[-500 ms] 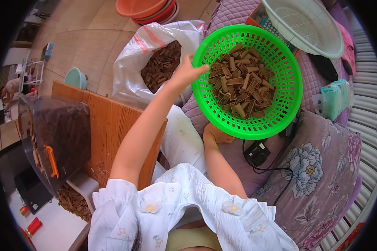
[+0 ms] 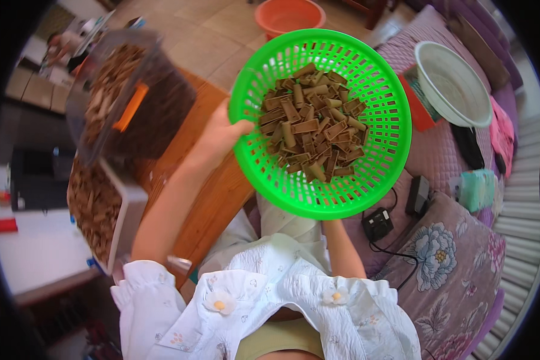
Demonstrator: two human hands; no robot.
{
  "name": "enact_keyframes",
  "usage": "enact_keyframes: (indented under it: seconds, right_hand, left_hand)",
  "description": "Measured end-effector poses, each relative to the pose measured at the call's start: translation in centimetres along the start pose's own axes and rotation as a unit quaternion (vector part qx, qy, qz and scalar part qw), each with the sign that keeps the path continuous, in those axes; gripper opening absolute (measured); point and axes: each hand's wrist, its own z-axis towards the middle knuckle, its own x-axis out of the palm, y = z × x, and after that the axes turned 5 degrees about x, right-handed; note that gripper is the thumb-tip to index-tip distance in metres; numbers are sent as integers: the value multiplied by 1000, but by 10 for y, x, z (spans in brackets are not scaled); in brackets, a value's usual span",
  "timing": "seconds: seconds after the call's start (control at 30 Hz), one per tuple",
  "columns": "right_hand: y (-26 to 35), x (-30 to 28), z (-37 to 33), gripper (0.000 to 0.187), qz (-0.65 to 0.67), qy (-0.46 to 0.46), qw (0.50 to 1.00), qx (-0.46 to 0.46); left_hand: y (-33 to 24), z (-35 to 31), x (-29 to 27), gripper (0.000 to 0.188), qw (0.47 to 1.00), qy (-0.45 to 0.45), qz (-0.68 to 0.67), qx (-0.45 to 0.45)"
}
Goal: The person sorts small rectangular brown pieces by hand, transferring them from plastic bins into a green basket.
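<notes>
Two hands, left hand [image 2: 219, 135] gripping green basket [image 2: 384, 120] rim

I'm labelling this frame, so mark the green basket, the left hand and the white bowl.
green basket [image 2: 381, 150]: head view, bare mesh on its right inner wall.
left hand [image 2: 219, 135]: head view, back of the hand gripping the basket's left rim.
white bowl [image 2: 456, 84]: head view, inside surface.

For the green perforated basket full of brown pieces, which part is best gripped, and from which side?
Grip the green basket by its solid rim, from opposite sides. The left hand already pinches the rim's left edge, thumb over the lip. The wall is thin mesh and the brown pieces lie loose, so holds on both sides would probably keep it level. The right hand is hidden under the basket.
</notes>
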Motion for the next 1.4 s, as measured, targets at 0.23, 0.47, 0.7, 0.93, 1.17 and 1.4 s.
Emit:
enact_keyframes:
  seconds: [0.23, 0.47, 0.7, 0.93, 1.17, 1.4]
  right_hand:
    - [30, -62, 36, 10, 319, 301, 895, -81]
    - [145, -148, -43, 10, 374, 324, 861, -113]
    - [201, -151, -213, 12, 270, 345, 738, -513]
    - [188, -144, -263, 12, -31, 339, 710, -617]
    - [168, -104, -242, 19, -332, 268, 651, -628]
    - [182, -92, -247, 10, -334, 257, 585, -693]
  left_hand:
    - [-40, -158, -128, 46, 989, -98, 25, -109]
    - [-31, -263, -178, 44, 979, -146, 39, -133]
    - [14, -286, -194, 43, 930, -98, 341, -95]
    - [-13, -273, -161, 32, 622, -43, 706, 335]
    - [1, -226, -149, 24, 803, 18, 547, 237]
    - [69, -213, -176, 31, 822, 3, 509, 254]
